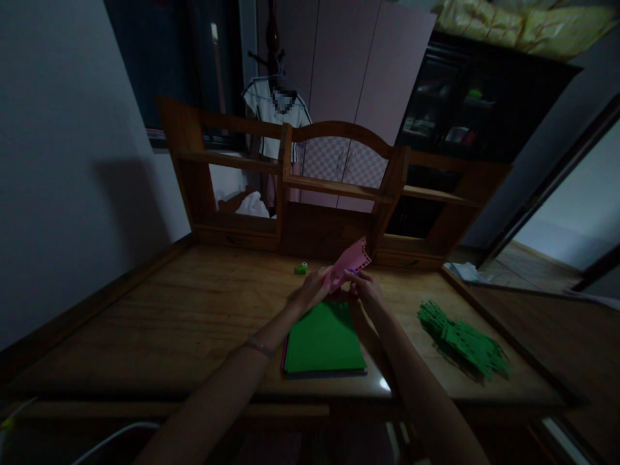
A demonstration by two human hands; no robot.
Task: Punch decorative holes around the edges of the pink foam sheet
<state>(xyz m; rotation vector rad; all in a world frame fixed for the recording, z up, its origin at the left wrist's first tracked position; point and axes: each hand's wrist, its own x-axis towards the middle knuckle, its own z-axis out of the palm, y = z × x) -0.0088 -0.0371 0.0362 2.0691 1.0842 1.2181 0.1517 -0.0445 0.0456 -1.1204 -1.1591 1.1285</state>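
A folded sheet of pink paper (347, 263), with a row of small cut-outs along its right edge, is held up above the desk. My left hand (316, 286) is closed on its lower left part. Close against the paper's right side, my right hand (367, 289) is closed around a small purple tool (355, 272); its kind is too dim and covered to make out. Below both hands lies a stack of paper with a green sheet (324, 339) on top and other colours showing at its edges.
A heap of cut green paper (462, 339) lies on the desk (194, 310) at the right. Behind my left hand sits a small green object with an eye-like spot (301, 268). A wooden shelf unit (334, 187) borders the desk's back.
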